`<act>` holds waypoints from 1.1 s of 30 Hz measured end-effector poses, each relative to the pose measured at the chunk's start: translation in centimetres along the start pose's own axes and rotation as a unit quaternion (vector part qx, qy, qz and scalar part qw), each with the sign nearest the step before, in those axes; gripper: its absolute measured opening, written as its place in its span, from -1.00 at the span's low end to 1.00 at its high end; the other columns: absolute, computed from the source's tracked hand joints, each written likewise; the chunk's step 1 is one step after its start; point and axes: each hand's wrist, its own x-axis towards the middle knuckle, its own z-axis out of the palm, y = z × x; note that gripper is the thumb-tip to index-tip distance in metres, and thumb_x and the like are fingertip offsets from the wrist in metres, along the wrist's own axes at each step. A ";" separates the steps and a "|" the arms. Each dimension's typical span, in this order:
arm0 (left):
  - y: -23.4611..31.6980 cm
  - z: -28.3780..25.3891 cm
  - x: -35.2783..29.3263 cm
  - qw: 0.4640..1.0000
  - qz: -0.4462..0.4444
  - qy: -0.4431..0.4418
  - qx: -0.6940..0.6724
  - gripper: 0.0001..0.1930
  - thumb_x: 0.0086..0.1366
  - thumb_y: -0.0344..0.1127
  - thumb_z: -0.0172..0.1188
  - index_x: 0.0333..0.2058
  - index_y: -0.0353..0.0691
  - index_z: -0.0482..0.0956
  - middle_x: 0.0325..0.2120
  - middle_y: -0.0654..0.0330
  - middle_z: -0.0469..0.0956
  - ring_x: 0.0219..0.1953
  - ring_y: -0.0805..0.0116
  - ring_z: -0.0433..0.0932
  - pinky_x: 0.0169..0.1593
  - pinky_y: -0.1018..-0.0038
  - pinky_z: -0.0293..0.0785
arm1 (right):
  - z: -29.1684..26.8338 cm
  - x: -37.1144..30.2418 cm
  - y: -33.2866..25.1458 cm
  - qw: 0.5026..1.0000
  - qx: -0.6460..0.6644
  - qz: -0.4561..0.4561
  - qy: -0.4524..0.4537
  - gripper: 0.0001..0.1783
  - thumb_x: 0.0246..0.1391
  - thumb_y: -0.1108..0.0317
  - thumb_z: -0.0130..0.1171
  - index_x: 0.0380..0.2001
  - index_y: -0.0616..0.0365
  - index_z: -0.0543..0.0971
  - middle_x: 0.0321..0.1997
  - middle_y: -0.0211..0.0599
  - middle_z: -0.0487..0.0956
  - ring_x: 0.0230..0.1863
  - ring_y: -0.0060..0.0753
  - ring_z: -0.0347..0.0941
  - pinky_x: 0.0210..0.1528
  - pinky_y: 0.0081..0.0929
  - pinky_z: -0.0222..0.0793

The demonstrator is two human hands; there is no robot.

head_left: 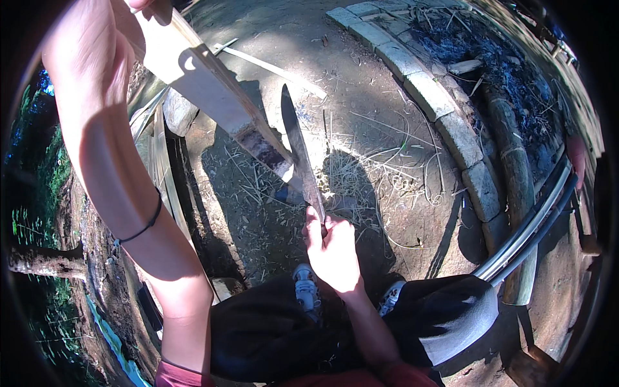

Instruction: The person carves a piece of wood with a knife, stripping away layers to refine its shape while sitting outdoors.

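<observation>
"One split bamboo length (209, 90): where, and how held?"

"Aslant above the ground (361, 84), running from upper left down toward the middle. Gripped at its upper end by the left hand (97, 39), most fingers cut off by the rim of view. Probably held so far up to stay clear of the knife (300, 142)."

"And the knife itself?"

"Held in the right hand (334, 248), fingers closed round the handle, thumb laid up near the blade's base, likely for control. Points away from the body, close by the bamboo's lower end; touching or just apart, hard to tell."

"Knees?"

"Spread in dark trousers (277, 329), perhaps for elbow room."

"Farther out?"

"Loose shavings (400, 177) scattered mid-ground, past the shoes (306, 293); one pale stick (271, 71) toward the far edge. Stone edging (425, 93) along the ground's right edge, apparently set to hem in dark ashes (525, 74)."
</observation>
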 end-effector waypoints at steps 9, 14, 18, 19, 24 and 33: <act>0.2 1.5 -0.2 1.000 -0.017 -0.008 0.014 -0.57 0.42 0.04 -0.07 -0.39 -0.27 0.41 -0.54 0.08 0.52 -0.72 0.53 0.26 -0.46 0.57 0.35 | -1.6 -0.5 -0.8 0.986 -0.019 0.126 -0.106 -0.77 0.24 0.38 0.05 -0.41 0.33 0.54 -0.75 -0.28 0.42 -0.76 -0.36 0.36 -0.63 -0.31 0.25; 0.8 0.3 -1.6 1.000 -0.019 0.008 0.013 -0.57 0.43 0.04 -0.08 -0.39 -0.26 0.40 -0.54 0.07 0.52 -0.72 0.54 0.25 -0.46 0.58 0.34 | -3.2 1.2 -4.7 0.966 0.143 0.157 -0.150 -0.59 0.32 0.27 -0.02 -0.61 0.23 0.44 -0.76 -0.48 0.39 -0.77 -0.72 0.27 -0.73 -0.62 0.15; 0.7 1.7 -0.7 1.000 -0.017 0.005 0.010 -0.57 0.43 0.04 -0.09 -0.38 -0.26 0.40 -0.53 0.07 0.52 -0.72 0.54 0.24 -0.46 0.58 0.34 | -2.4 0.4 -5.2 1.000 -0.005 0.017 -0.022 -0.66 0.25 0.37 0.04 -0.60 0.30 0.47 -0.83 -0.09 0.35 -0.84 -0.27 0.32 -0.71 -0.39 0.18; 1.2 1.8 -0.7 1.000 -0.016 0.005 0.008 -0.57 0.43 0.04 -0.09 -0.38 -0.26 0.40 -0.53 0.07 0.52 -0.72 0.54 0.24 -0.46 0.58 0.34 | -1.3 -0.6 -2.1 0.998 -0.019 0.054 -0.023 -0.66 0.24 0.36 0.05 -0.61 0.30 0.46 -0.80 -0.06 0.39 -0.79 -0.16 0.40 -0.68 -0.34 0.25; 0.9 1.6 -1.4 1.000 -0.019 0.008 0.003 -0.56 0.44 0.05 -0.10 -0.37 -0.26 0.39 -0.53 0.07 0.52 -0.72 0.55 0.23 -0.46 0.59 0.34 | -1.5 0.0 0.7 0.983 0.021 0.166 -0.081 -0.56 0.31 0.22 0.01 -0.62 0.24 0.49 -0.79 -0.39 0.43 -0.78 -0.59 0.36 -0.71 -0.54 0.23; 0.9 2.7 -1.0 1.000 -0.008 0.002 -0.007 -0.56 0.44 0.06 -0.11 -0.36 -0.25 0.38 -0.52 0.07 0.52 -0.73 0.56 0.22 -0.45 0.60 0.33 | 1.3 -1.6 8.2 0.981 0.058 0.175 -0.060 -0.58 0.30 0.25 -0.01 -0.62 0.27 0.45 -0.76 -0.20 0.40 -0.78 -0.38 0.36 -0.71 -0.44 0.23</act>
